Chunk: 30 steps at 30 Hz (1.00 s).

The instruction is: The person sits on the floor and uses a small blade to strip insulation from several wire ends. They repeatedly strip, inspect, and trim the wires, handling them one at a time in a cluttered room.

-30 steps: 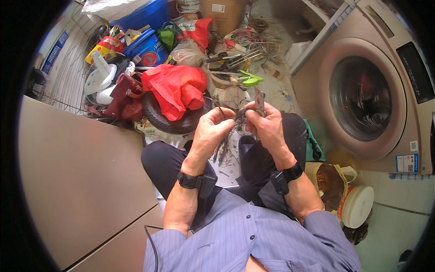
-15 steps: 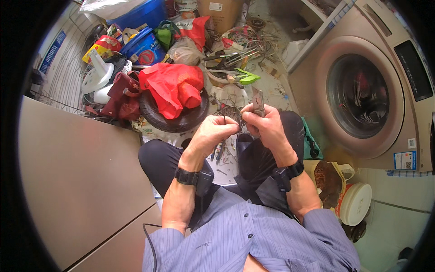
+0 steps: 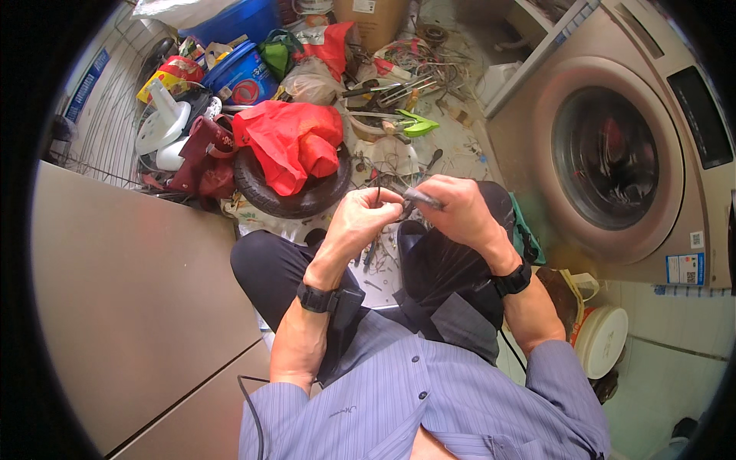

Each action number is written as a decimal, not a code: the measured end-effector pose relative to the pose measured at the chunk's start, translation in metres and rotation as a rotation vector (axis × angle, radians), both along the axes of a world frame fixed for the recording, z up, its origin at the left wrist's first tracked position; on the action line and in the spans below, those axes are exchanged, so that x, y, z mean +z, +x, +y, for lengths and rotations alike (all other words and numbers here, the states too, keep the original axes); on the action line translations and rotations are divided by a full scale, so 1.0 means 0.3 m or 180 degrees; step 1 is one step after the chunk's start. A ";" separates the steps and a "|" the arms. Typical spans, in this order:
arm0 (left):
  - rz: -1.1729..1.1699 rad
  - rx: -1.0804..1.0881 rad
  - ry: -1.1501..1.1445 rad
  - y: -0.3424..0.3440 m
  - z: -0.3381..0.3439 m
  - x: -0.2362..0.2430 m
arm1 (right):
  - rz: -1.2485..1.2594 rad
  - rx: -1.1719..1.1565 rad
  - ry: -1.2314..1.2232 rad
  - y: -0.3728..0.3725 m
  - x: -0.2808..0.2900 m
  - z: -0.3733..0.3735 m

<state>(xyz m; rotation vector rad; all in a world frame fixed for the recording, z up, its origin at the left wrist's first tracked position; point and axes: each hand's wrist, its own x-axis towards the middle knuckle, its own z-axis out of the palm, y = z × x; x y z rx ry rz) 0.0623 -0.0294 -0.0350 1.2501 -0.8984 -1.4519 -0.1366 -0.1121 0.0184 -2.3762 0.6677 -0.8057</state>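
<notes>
Low in front of me, above the floor between my knees, my left hand (image 3: pixel 360 220) pinches a thin black cable (image 3: pixel 378 185) between thumb and fingertips. Close to its right, my right hand (image 3: pixel 464 211) is wrapped around a flat grey metal tool (image 3: pixel 422 198), whose exact kind I cannot make out. The tool's free end points left toward my left fingertips and the cable. Whether it touches the cable is too small to tell. Loose wires and small scraps lie on the floor behind and below my hands.
A black tyre (image 3: pixel 295 205) bearing a red plastic bag (image 3: pixel 295 142) lies at the left. Behind it are a blue bucket (image 3: pixel 244 75) and heaped clutter. A washing machine (image 3: pixel 529 146) stands at the right, with a white-lidded tub (image 3: pixel 603 343) nearer me. A lime-green clip-like thing (image 3: pixel 418 124) lies ahead.
My right hand has turned over, palm down, swinging the metal tool from upright to pointing left at my left fingertips. My left hand keeps its pinch almost in place.
</notes>
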 end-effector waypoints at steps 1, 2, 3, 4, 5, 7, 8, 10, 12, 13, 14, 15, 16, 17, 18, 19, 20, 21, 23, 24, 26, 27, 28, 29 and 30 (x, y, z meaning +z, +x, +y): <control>0.0233 -0.0011 0.0073 0.004 0.000 0.003 | -0.0094 -0.0185 0.0431 -0.007 -0.001 0.005; 0.0465 -0.0020 0.0142 0.011 -0.002 0.006 | -0.0171 -0.0402 0.0868 -0.014 -0.001 0.006; 0.0757 -0.0066 0.0124 0.019 -0.002 0.008 | -0.0178 -0.0665 0.1351 -0.020 -0.001 0.007; 0.1120 0.0100 0.0165 0.024 -0.005 0.009 | -0.0619 -0.0829 0.1732 -0.026 0.000 0.004; 0.1550 0.0235 0.0109 0.027 -0.008 0.008 | -0.0990 -0.1027 0.2141 -0.031 0.001 0.000; 0.1955 0.0557 0.0135 0.029 -0.013 0.007 | -0.1606 -0.1297 0.2537 -0.037 -0.004 -0.007; 0.2007 0.0609 0.0179 0.024 -0.013 0.006 | -0.1606 -0.1388 0.2581 -0.038 -0.008 -0.010; 0.2035 0.0840 0.0394 0.008 -0.004 0.012 | -0.1700 -0.1402 0.2609 -0.035 -0.022 -0.013; 0.1391 0.0092 0.0822 0.016 0.014 0.033 | -0.1715 -0.1397 0.2523 -0.029 -0.041 -0.017; 0.0946 -0.0263 0.0616 0.008 0.023 0.044 | -0.1737 -0.1379 0.2526 -0.029 -0.047 -0.018; 0.0270 -0.0436 0.0712 0.008 0.031 0.058 | -0.1731 -0.1410 0.2564 -0.031 -0.052 -0.018; -0.0381 0.0048 0.0241 -0.016 0.041 0.067 | -0.1667 -0.1328 0.2537 -0.034 -0.053 -0.017; -0.0831 0.0591 -0.0500 -0.034 0.038 0.076 | -0.1568 -0.1289 0.2539 -0.037 -0.053 -0.016; -0.0913 0.0873 -0.1027 -0.052 0.029 0.083 | -0.1447 -0.1311 0.2556 -0.039 -0.052 -0.013; -0.1054 0.1126 -0.1440 -0.069 0.014 0.088 | -0.1377 -0.1196 0.2490 -0.036 -0.052 -0.006; -0.1266 0.1059 -0.1483 -0.081 0.002 0.093 | -0.1293 -0.1133 0.2425 -0.029 -0.051 0.000; -0.1492 0.1029 -0.1531 -0.091 -0.006 0.097 | -0.1220 -0.1007 0.2357 -0.021 -0.051 0.006; -0.1689 0.1002 -0.1584 -0.104 -0.011 0.099 | -0.1152 -0.1064 0.2313 -0.012 -0.051 0.010; -0.1848 0.1022 -0.1418 -0.122 -0.015 0.101 | -0.1107 -0.0986 0.2365 0.006 -0.055 0.018; -0.1907 0.1026 -0.1434 -0.124 -0.016 0.100 | -0.1115 -0.0929 0.2377 0.014 -0.060 0.024; -0.2278 0.1114 -0.1690 -0.122 -0.015 0.094 | -0.1172 -0.0846 0.2658 0.022 -0.071 0.034; -0.2457 0.1147 -0.1834 -0.119 -0.017 0.090 | -0.1205 -0.0804 0.2745 0.024 -0.077 0.036; -0.2694 0.1163 -0.2019 -0.115 -0.020 0.085 | -0.1215 -0.0764 0.2845 0.026 -0.082 0.036; -0.2932 0.1175 -0.2199 -0.111 -0.021 0.080 | -0.1114 -0.0769 0.2847 0.027 -0.087 0.036; -0.3150 0.1214 -0.2366 -0.108 -0.022 0.076 | -0.1015 -0.0751 0.2659 0.030 -0.091 0.038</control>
